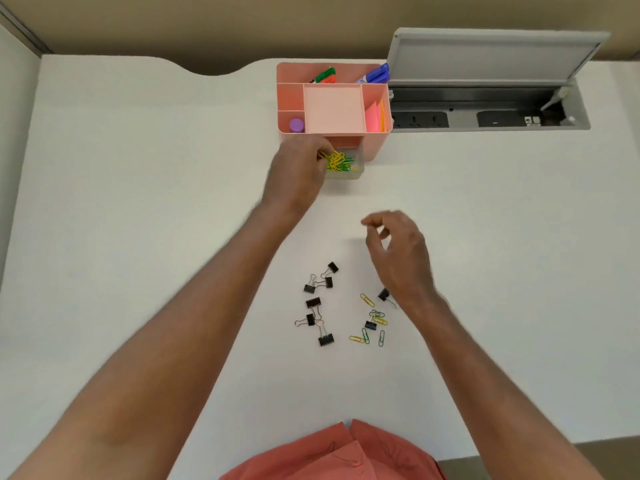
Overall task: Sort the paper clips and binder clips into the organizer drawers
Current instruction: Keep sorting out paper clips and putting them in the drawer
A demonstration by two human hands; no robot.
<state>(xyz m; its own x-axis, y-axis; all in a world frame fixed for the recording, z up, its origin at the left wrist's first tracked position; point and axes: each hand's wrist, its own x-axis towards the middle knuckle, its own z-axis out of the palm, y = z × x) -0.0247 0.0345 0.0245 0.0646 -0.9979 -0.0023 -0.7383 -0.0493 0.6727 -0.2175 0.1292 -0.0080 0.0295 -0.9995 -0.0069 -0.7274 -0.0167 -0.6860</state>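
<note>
From the head view, I judge the sort to be partly done. The pulled-out clear drawer [348,164] at the front of the pink organizer [332,109] already holds a tangle of yellow and green paper clips in the drawer [337,160]. Left on the white bench [138,202] are two loose groups: a cluster of black binder clips [317,303] near me at centre, and just to its right a small scatter of loose paper clips [372,322] with one or two more binder clips mixed in. No binder clip looks sorted yet, and I can see no second drawer open for them.

My left hand [299,171] is at the drawer's left edge, fingers curled in a closed grip over the pile, with yellow clips at the fingertips. I judge it is holding them for a drop, though whether they are pinched or merely touched is hard to tell.

My right hand [398,252] hovers above the bench between the drawer and the loose clips, thumb and forefinger drawn near each other with a small gap. I see nothing in that grip, and the blur keeps me from being sure
</note>
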